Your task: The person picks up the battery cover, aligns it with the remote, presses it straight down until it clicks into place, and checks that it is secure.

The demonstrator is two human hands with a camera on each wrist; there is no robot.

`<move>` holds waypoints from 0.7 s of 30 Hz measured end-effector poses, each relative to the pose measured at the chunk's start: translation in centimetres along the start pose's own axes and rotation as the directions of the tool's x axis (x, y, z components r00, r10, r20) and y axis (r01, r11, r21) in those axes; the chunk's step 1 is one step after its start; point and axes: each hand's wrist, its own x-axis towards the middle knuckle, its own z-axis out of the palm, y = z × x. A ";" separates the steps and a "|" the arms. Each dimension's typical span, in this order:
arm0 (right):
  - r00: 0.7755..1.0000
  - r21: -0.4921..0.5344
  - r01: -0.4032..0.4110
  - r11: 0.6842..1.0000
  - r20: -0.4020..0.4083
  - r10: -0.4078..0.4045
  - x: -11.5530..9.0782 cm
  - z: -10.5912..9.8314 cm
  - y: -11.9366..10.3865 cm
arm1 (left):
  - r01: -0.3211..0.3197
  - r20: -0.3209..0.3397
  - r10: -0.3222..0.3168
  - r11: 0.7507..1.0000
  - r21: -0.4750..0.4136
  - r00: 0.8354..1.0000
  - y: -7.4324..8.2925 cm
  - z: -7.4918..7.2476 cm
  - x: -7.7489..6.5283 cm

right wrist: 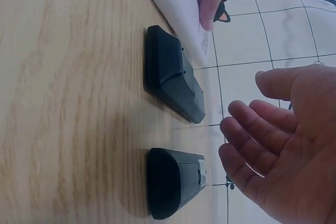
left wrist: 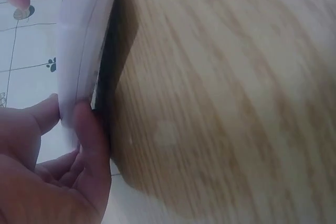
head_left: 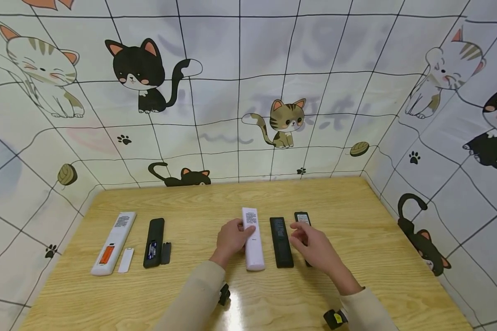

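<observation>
Cat-print wall (head_left: 217,105) behind wood tbl (head_left: 207,197); L hand (head_left: 232,238) pinches ctr white remote (head_left: 254,248); R hand (head_left: 314,246), thumb & fingers apart, over rightmost blk remote (head_left: 302,217).

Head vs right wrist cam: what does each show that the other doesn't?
Head only: the opened white remote, its loose white cover, the opened black remote and its black cover, all toward the table's left.

Right wrist only: the palm side of the right grip, and the rightmost remote with its near half uncovered; from the head, that grip hides much of it.

Both: the white remote, the left grip holding it, the black remote beside it, table.
</observation>
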 end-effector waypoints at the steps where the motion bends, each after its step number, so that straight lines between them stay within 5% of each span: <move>1: 1.000 0.001 -0.006 1.000 0.004 0.006 0.0 0.0 0.1 | -0.005 -0.019 0.005 1.000 0.024 1.000 0.0 0.0 0.0; 8: 0.999 0.013 -0.041 0.999 0.021 0.041 -0.1 0.3 0.3 | -0.014 -0.118 0.034 0.986 0.167 0.992 0.0 0.4 0.1; 21: 0.999 0.000 -0.033 0.999 0.038 0.033 0.0 1.0 0.4 | -0.006 -0.159 0.038 0.980 0.199 0.987 -0.1 0.6 -0.1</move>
